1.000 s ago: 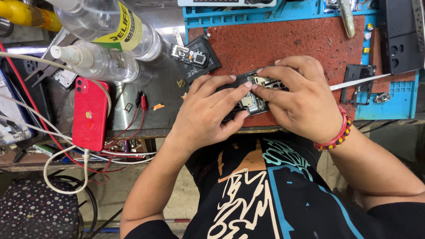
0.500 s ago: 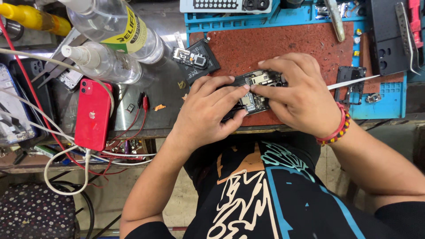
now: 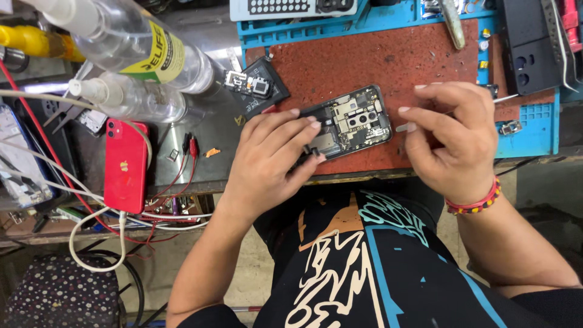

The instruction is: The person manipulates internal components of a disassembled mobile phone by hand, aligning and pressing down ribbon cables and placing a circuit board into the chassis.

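Change since earlier: half a second ago both hands covered the opened phone point(image 3: 352, 121); now the right hand point(image 3: 452, 136) has drawn away to the right, and the phone's circuit boards and camera module lie exposed.
Head view, phone: back cover off, it lies tilted on the red-brown work mat point(image 3: 376, 58), near the bench's front edge.
Left hand point(image 3: 273, 161): palm down, fingers spread over the phone's lower left end, fingertips pressing on its edge and holding it steady.
Right hand: just right of the phone, not touching it; fingers curled narrow, thumb and forefinger pinched on a thin tool point(image 3: 509, 97) whose tip is hidden. A beaded bracelet point(image 3: 477, 203) circles the wrist.
Surroundings: a red phone point(image 3: 126, 164) lies at the left, beside clear plastic bottles point(image 3: 136, 97).
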